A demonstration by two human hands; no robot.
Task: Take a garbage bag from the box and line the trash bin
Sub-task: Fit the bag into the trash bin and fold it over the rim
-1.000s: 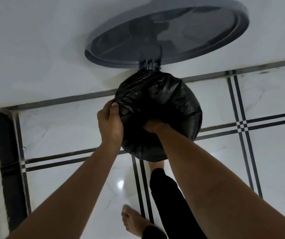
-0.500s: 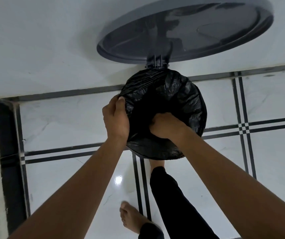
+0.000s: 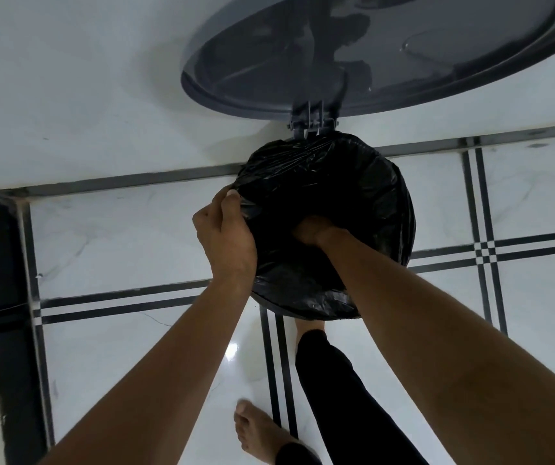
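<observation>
A black garbage bag (image 3: 353, 182) is stretched over the round trash bin, whose dark rim (image 3: 289, 309) shows at the near edge. The grey lid (image 3: 387, 52) stands open against the white wall, held by a hinge (image 3: 309, 124). My left hand (image 3: 225, 233) grips the bag at the bin's left rim, thumb on top. My right hand (image 3: 313, 231) is pushed down inside the bag; its fingers are hidden in the black plastic. The box is not in view.
The bin stands on white floor tiles with black stripe lines (image 3: 121, 302), right against the wall (image 3: 85, 95). My leg in black trousers (image 3: 343, 397) reaches under the bin's near edge; my other bare foot (image 3: 262, 431) is behind it. A dark strip (image 3: 4, 297) runs along the left.
My right hand has gone deeper into the bag after rising to the rim half a second ago. My left hand keeps its grip on the left rim. The view has come closer.
</observation>
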